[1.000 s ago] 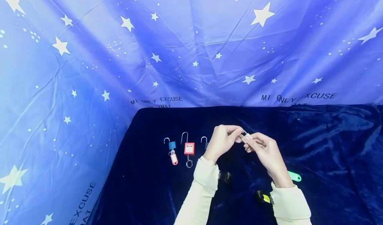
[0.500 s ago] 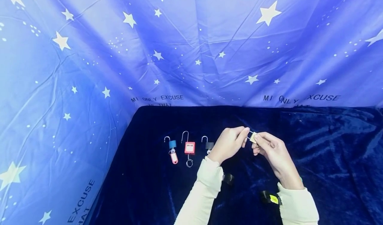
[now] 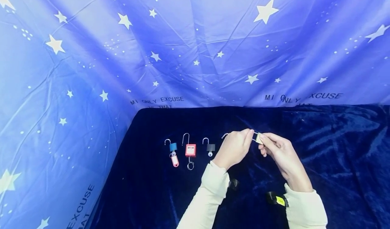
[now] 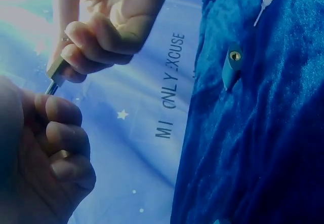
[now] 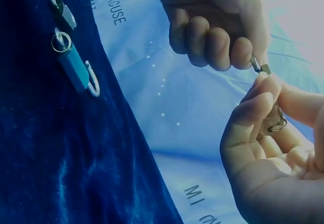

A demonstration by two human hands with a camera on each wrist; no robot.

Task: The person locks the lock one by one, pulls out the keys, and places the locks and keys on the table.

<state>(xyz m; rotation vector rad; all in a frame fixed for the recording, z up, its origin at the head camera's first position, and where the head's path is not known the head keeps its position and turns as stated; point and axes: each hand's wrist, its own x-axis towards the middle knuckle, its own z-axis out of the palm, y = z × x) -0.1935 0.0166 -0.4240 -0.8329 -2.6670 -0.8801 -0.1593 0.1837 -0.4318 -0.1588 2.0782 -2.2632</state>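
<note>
A small brass padlock (image 3: 259, 139) is held up between both hands, above the dark blue cloth. My left hand (image 3: 235, 147) pinches the end of its silver shackle between thumb and forefinger, the other fingers curled in. My right hand (image 3: 283, 159) pinches the brass body between thumb and fingers. A wire key ring (image 5: 277, 125) hangs at the body's lower end, inside the right palm. From the left wrist, both shackle and brass body (image 4: 57, 71) show in the gap between the two hands.
Left of the hands lie a blue padlock (image 3: 173, 146) with a red key tag (image 3: 175, 161), a red padlock (image 3: 191, 150) and a dark grey padlock (image 3: 211, 147), shackles open. Another shackle (image 3: 224, 136) pokes out behind the left hand. A starry curtain (image 3: 195, 53) rises behind.
Both hands have moved right with the brass padlock, and more of its shackle shows between them. The grey padlock has come out from behind the left hand; a green tag is now hidden.
</note>
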